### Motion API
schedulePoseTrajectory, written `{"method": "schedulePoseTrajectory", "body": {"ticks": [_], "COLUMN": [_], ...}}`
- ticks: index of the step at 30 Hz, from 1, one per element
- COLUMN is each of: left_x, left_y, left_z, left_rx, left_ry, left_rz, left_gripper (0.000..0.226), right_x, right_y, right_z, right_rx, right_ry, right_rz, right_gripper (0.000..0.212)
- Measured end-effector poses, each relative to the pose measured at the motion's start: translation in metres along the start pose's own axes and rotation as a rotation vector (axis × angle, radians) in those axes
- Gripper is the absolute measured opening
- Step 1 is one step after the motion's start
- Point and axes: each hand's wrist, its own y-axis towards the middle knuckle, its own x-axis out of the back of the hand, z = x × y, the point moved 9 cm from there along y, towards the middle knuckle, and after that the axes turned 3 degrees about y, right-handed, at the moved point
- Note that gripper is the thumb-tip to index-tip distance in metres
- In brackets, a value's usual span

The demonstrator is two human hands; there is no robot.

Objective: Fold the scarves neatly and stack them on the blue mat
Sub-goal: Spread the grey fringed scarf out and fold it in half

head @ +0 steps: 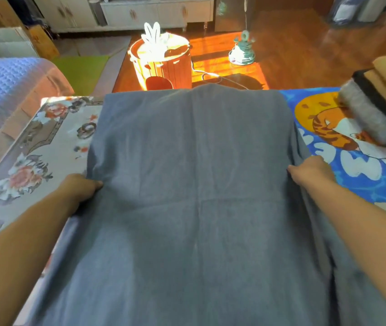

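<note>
**Trainee:** Where do things stand for you right now?

**Coach:** You have the grey scarf [192, 175] spread wide across the middle of the worktop [53, 137], its far edge hanging over the back and its near part running down toward you out of view. Your left hand [80, 189] pinches the left edge, thumb on top and fingers tucked under the cloth. Your right hand [309, 171] grips the right edge at about the same level, fingers curled into the fabric.

**Trainee:** And the blue mat?

**Coach:** The blue mat [352, 170] lies on your right, touching or slightly under the scarf's right edge. A stack of folded scarves [380, 109] already sits on its far corner, tan on top, then black, then grey.

**Trainee:** So what makes this fold go well?

**Coach:** I'd judge you are about to fold it lengthwise. Keep both hands level so the cloth stays taut between them, and lift only enough to clear the worktop. There are soft creases running across the middle and down the centre; pull gently outward to flatten them before you bring one edge over. Match edge to edge rather than eyeballing the centre. The fabric looks soft and limp, so it will probably sag and skew if one hand leads.

**Trainee:** Anything to watch for?

**Coach:** The overhanging far end may drag the scarf backward, so draw it toward you first.
</note>
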Motion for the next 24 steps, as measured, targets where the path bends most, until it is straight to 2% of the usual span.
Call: {"method": "schedulePoseTrajectory", "body": {"ticks": [2, 5, 7, 10, 12, 15, 16, 18, 22, 24], "left_x": [0.002, 0.007, 0.013, 0.037, 0.044, 0.018, 0.006, -0.02, -0.067, -0.082], "left_y": [0.018, 0.052, 0.075, 0.098, 0.109, 0.11, 0.099, 0.057, -0.083, -0.151], "left_z": [-0.026, -0.068, -0.096, -0.139, -0.161, -0.152, -0.141, -0.12, -0.072, -0.03], "left_rx": [-0.07, -0.148, -0.199, -0.239, -0.272, -0.195, -0.17, -0.229, -0.651, -0.782], "left_ry": [0.067, 0.173, 0.223, 0.092, 0.003, 0.082, 0.148, 0.268, 0.376, 0.441], "left_rz": [-0.028, -0.098, -0.147, -0.3, -0.338, -0.247, -0.236, -0.239, -0.167, -0.105], "left_gripper": [0.032, 0.037, 0.044, 0.042, 0.044, 0.08, 0.087, 0.081, 0.063, 0.065], "right_x": [-0.002, -0.009, -0.002, 0.028, 0.044, 0.029, 0.018, -0.005, -0.046, -0.054], "right_y": [0.018, 0.055, 0.084, 0.116, 0.126, 0.125, 0.116, 0.081, -0.027, -0.086], "right_z": [0.024, 0.057, 0.077, 0.113, 0.133, 0.137, 0.133, 0.121, 0.08, 0.05], "right_rx": [0.049, 0.053, 0.078, 0.19, 0.223, 0.215, 0.23, 0.345, 0.646, 0.761], "right_ry": [-0.096, -0.106, -0.064, 0.043, 0.106, 0.089, 0.0, -0.209, -0.287, -0.256], "right_rz": [-0.032, -0.053, -0.124, -0.27, -0.302, -0.197, -0.169, -0.187, -0.148, -0.139], "right_gripper": [0.045, 0.048, 0.047, 0.038, 0.043, 0.07, 0.077, 0.078, 0.066, 0.059]}}
